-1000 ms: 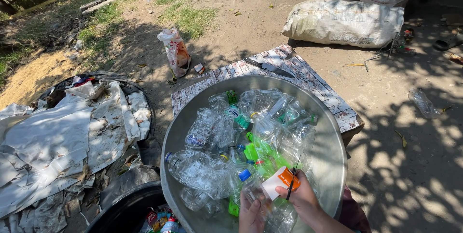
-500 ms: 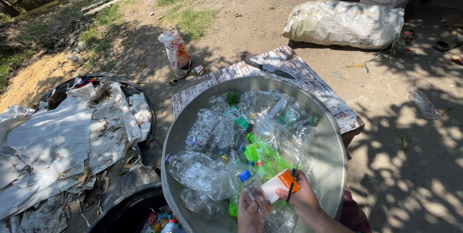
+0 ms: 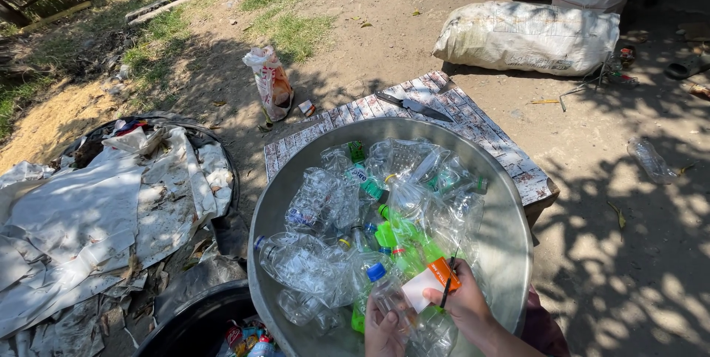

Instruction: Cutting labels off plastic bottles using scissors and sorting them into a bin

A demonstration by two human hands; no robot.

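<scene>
Left hand (image 3: 383, 329) clasps a clear plastic bottle with a blue cap (image 3: 384, 292). Beside it, the right hand (image 3: 460, 305) pinches its white-and-orange label (image 3: 431, 283), over a round metal basin (image 3: 510, 253).

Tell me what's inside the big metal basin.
The metal basin holds a heap of crushed clear plastic bottles and a few green bottles. The basin's bottom is covered by them.

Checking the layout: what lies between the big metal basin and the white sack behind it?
In the head view, a wooden board with a knife on it, then bare dirt up to the sack; the basin overlaps the board.
</scene>
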